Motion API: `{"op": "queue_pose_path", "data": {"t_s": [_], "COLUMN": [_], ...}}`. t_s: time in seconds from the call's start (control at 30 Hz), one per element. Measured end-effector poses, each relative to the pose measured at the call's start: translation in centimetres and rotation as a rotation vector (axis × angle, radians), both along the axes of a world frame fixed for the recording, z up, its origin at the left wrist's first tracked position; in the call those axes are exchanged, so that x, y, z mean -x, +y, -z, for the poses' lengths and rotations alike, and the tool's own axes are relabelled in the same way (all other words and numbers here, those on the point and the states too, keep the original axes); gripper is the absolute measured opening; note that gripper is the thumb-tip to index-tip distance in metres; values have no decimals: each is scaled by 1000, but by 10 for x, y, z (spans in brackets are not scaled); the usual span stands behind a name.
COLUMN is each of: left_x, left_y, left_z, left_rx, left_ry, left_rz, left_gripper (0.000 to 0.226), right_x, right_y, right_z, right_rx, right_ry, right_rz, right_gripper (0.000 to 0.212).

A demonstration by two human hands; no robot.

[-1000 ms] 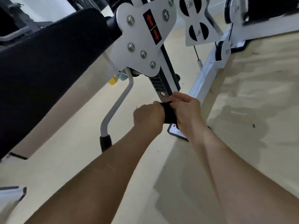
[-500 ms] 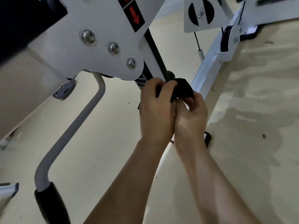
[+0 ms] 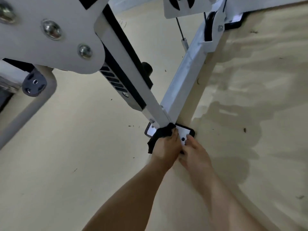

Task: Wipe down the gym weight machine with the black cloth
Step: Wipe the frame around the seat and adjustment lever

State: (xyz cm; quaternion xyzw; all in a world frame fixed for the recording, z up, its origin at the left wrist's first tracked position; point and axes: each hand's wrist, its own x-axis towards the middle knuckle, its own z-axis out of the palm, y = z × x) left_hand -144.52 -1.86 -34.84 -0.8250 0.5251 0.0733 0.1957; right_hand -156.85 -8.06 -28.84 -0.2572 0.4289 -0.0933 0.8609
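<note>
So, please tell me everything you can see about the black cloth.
The black cloth looks like soft, crumpled fabric, bunched rather than spread flat. It sits at the foot of the slanted white post, pressed against where the post meets the white floor plate. The left hand grips it, covering its middle; one loose end hangs out to the left of the hand. The right hand lies beside it; whether it touches the cloth is unclear.

The black cloth (image 3: 160, 134) is mostly hidden under the left hand's fingers (image 3: 173, 136). Right fingers (image 3: 190, 139) cover part of the foot plate (image 3: 187, 131); their tips are blurred.
</note>
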Motion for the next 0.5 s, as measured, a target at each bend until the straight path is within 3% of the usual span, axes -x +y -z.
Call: {"op": "queue_pose_path", "data": {"t_s": [0.07,0.13,0.27,0.33,0.4,0.5], "left_x": [7,14,38,34,16,-3], "left_y": [-5,-7,0,0,-8,-24], "left_z": [0,-22,-84,-99,-99,-83], "left_rx": [102,400,1249,1642,1768,1638], "left_ry": [96,194,374,441,667,840], "left_rz": [-109,-126,-848,-1079,-1271,-1389], "left_gripper": [35,17,23,19,14,21], "right_x": [9,7,-17,-26,-35,-45], "right_y": [-22,-30,-11,-2,4,9], "right_z": [6,5,-18,-34,-43,-42], "right_rx": [-13,-30,34,66,151,363], "right_ry": [24,18,-88,-159,-230,-182], "right_rz": [65,56,-109,-155,-208,-260], "right_gripper": [43,42,40,42,41,37]}}
